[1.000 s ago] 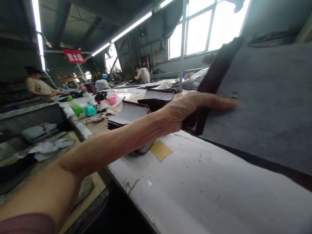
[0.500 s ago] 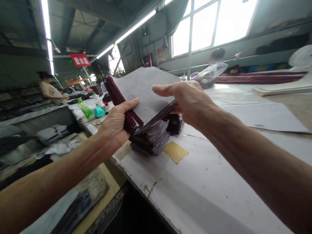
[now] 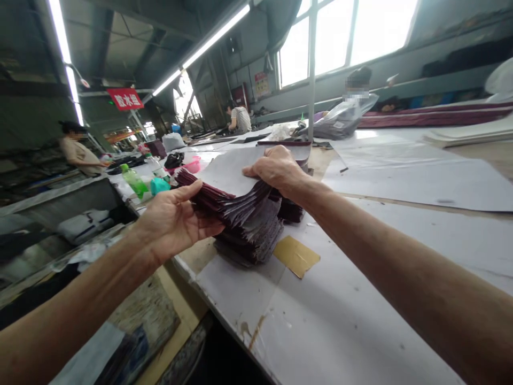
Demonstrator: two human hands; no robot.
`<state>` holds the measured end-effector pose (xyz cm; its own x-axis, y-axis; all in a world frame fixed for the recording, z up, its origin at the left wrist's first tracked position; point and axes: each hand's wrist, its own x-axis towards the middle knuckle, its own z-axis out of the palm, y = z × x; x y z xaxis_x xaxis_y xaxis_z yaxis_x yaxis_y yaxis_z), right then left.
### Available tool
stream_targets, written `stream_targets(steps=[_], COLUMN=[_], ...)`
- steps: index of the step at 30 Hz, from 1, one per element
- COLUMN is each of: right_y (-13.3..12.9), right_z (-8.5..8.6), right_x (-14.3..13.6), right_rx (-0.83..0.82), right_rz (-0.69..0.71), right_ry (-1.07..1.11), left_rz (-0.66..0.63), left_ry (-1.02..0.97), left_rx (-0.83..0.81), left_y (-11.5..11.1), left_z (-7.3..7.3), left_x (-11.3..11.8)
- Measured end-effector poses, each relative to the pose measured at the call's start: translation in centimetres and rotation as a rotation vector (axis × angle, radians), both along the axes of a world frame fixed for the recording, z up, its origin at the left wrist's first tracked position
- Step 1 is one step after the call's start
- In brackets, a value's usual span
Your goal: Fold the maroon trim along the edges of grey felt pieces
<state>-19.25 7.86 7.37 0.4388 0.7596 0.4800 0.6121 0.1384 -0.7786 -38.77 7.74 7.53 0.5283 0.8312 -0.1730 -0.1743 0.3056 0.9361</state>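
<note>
A bundle of maroon fabric pieces with a pale grey top face point(image 3: 228, 167) rests on a thick stack of similar pieces point(image 3: 256, 240) at the table's near edge. My right hand point(image 3: 276, 168) grips the bundle's right side, thumb on the top face and fingers hidden behind the edge. At the left side, my left hand point(image 3: 176, 216) is open, its thumb by the maroon folded edges and its fingers stretched out along the side of the layers. The layers fan unevenly at the front corner.
A tan card point(image 3: 297, 256) lies on the white table point(image 3: 340, 321) right of the stack. Behind are a green bottle point(image 3: 134, 181), a teal object point(image 3: 160, 186) and a pink basin point(image 3: 190, 164). Long maroon strips point(image 3: 433, 116) lie at the far right. Several people are farther off.
The bundle has come down from a tilted, raised position onto the stack. My left hand has loosened and drawn slightly left; my right hand has moved left with the bundle.
</note>
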Motion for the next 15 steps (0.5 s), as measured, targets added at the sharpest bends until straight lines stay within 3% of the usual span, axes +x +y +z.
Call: stream_targets(steps=[7,15], right_y=[1.0,0.9], right_z=[1.5,0.4], right_x=[0.4,-0.7], right_rx=[-0.040,-0.071], right_rz=[-0.077,-0.134], right_ry=[-0.189,-0.343], left_rz=[-0.082,-0.064], left_ry=[0.095,0.158], left_rx=[0.012,-0.007], left_y=[0.4,1.3], left_z=[0.9,0.5], left_x=[0.3,-0.6])
